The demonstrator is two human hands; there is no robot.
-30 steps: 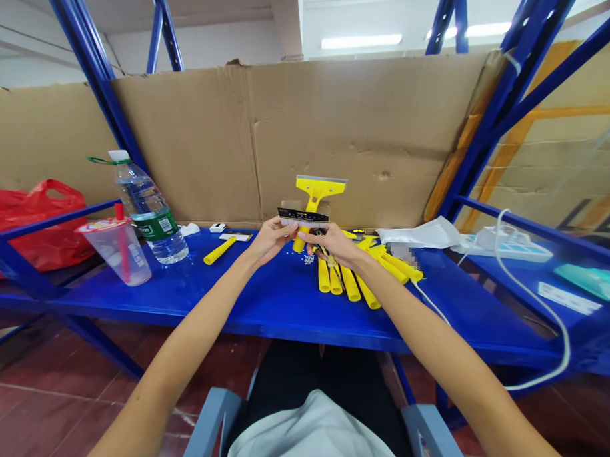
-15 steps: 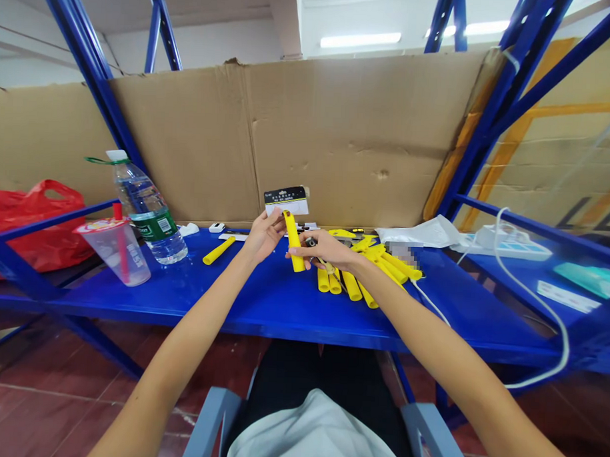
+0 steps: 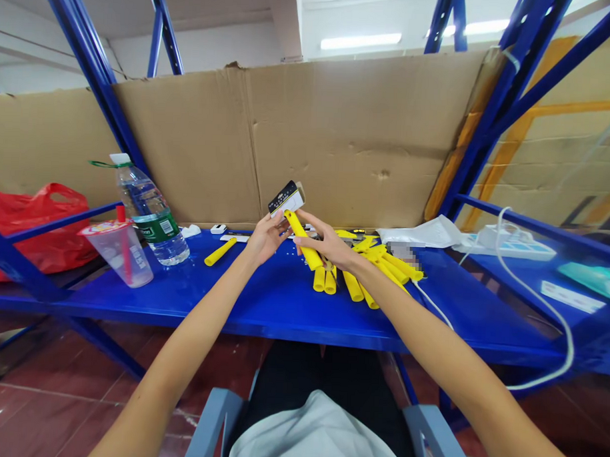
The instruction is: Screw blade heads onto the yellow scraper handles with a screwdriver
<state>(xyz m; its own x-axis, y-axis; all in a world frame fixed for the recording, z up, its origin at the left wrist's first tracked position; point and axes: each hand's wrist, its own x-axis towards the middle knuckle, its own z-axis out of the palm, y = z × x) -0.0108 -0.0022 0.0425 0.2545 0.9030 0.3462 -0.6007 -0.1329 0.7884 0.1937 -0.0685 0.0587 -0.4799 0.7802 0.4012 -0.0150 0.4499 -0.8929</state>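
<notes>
A yellow hollow tube-shaped handle [image 3: 303,242] is held tilted between my two hands above the blue shelf. My left hand [image 3: 267,239] is closed around its upper end, fingers partly hidden. Behind that end stands a black-and-white printed card [image 3: 286,200], tilted, close to my left fingertips; how it joins the handle cannot be made out. My right hand [image 3: 332,244] grips the handle's side, thumb in front and fingers behind. Just right of and below this hand lies a pile of similar yellow handles [image 3: 353,287], partly covered by my right forearm.
One more yellow handle [image 3: 220,251] lies apart on the left. A water bottle [image 3: 158,217] and a plastic cup with a straw [image 3: 121,252] stand left, near a red bag [image 3: 39,232]. Cardboard [image 3: 338,136] walls the back. A white pouch [image 3: 419,231], power strip [image 3: 514,248] and cable [image 3: 564,324] lie right.
The card has tipped, its left side lower. The handle's lower end has swung right, and my right fingers now lie along its side. A small dark piece at my right fingers no longer shows.
</notes>
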